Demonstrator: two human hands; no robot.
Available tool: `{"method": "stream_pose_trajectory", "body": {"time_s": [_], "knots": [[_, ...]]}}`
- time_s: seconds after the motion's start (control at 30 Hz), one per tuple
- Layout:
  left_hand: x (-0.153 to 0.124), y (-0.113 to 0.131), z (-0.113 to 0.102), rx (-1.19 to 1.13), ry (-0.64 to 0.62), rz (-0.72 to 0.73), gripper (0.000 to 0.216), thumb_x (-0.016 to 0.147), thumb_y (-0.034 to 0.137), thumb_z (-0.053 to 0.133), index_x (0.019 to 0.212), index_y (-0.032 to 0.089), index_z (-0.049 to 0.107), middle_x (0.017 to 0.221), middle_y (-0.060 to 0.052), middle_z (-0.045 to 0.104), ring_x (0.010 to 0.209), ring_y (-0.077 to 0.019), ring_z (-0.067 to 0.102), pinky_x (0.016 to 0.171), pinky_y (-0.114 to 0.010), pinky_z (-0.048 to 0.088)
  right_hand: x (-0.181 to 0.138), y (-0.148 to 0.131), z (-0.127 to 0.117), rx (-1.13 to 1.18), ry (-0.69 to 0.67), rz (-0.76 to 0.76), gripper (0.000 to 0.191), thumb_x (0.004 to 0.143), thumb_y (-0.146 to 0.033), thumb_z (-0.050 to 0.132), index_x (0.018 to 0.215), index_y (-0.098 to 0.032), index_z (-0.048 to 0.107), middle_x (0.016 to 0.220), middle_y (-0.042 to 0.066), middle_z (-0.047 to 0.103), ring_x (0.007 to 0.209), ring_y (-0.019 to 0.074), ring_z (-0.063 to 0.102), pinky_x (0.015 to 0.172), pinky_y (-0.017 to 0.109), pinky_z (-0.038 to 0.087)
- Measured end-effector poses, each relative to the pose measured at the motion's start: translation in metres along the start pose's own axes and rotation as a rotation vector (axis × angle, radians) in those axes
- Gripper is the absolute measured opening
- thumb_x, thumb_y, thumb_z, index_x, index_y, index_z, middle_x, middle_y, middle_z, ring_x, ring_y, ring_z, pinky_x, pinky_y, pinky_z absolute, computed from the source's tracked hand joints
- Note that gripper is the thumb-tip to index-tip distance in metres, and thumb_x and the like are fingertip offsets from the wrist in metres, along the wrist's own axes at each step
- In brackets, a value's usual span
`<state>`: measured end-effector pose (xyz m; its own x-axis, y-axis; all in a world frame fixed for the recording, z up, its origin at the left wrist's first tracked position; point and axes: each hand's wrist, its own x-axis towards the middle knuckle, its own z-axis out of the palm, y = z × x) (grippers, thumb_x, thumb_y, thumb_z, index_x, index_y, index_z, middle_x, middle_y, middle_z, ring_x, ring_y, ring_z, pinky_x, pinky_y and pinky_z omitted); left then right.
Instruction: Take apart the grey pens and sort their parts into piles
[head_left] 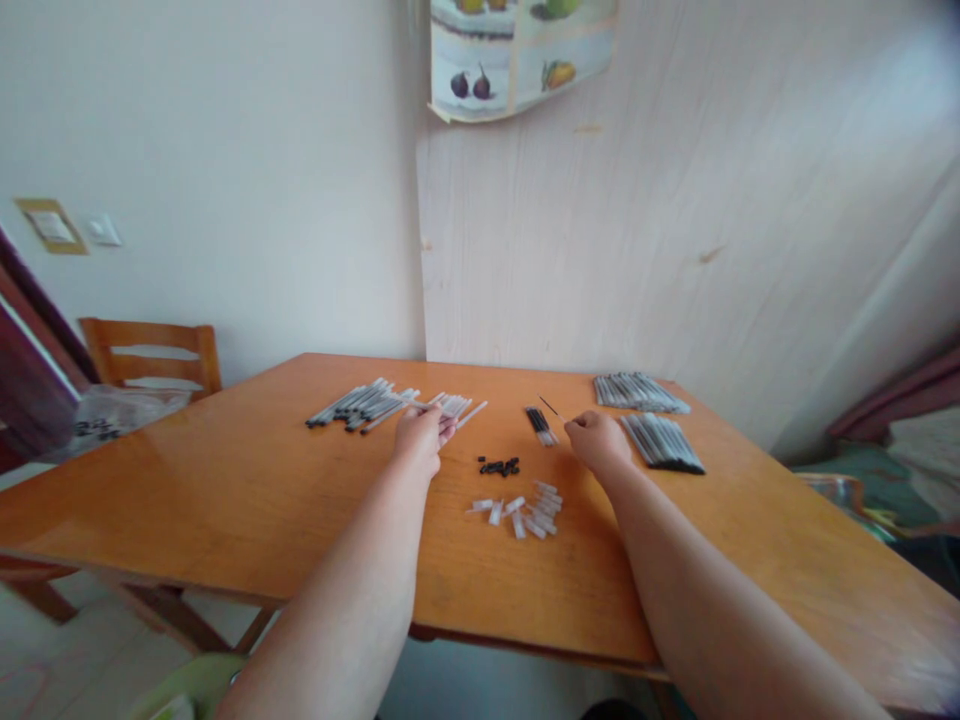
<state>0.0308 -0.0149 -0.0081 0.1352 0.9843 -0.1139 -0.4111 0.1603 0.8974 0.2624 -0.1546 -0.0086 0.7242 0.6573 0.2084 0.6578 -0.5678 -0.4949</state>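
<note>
From my remote seat I see the right hand (598, 438) pinching a thin rod (550, 406) over the table's (247, 480) right half, its tip left clear, likely for control. The left hand (420, 438) seemingly pinches a pale tube; I cannot tell how firmly. Black caps (499, 467) and white pieces (517, 512) lie grouped between, probably for easy reach. The rod looks slender, dark toward its far end.

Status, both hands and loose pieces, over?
Left hand pinching pale tube. Right hand holding thin dark-tipped stick. Black pieces, white pieces loose on table. Tube bundle beside right hand.
</note>
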Motion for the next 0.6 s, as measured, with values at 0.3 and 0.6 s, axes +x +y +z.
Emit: {"method": "stream_pose_trajectory", "body": {"time_s": [0.3,0.6], "knots": [[0.0000,-0.0012,-0.0001,0.059,-0.001,0.010,0.013,0.080,0.023,0.067,0.084,0.016,0.057,0.067,-0.002,0.064,0.055,-0.0095,0.063,0.058,-0.022,0.052,-0.0027,0.0004,0.0094,-0.040,-0.028,-0.048,0.026,0.077,-0.035,0.053,0.081,-0.019,0.072,0.083,0.012,0.072,0.074,0.0218,0.065,0.054,0.026,0.039],[0.0004,-0.0002,0.0002,0.108,0.009,0.007,0.010,0.081,0.021,0.063,0.082,0.017,0.055,0.067,-0.003,0.065,0.056,-0.0090,0.063,0.057,-0.021,0.051,-0.0036,-0.0018,0.0042,-0.035,-0.138,-0.040,0.023,0.074,-0.035,0.056,0.079,-0.019,0.072,0.083,0.013,0.071,0.077,0.0237,0.065,0.059,0.028,0.042]]}}
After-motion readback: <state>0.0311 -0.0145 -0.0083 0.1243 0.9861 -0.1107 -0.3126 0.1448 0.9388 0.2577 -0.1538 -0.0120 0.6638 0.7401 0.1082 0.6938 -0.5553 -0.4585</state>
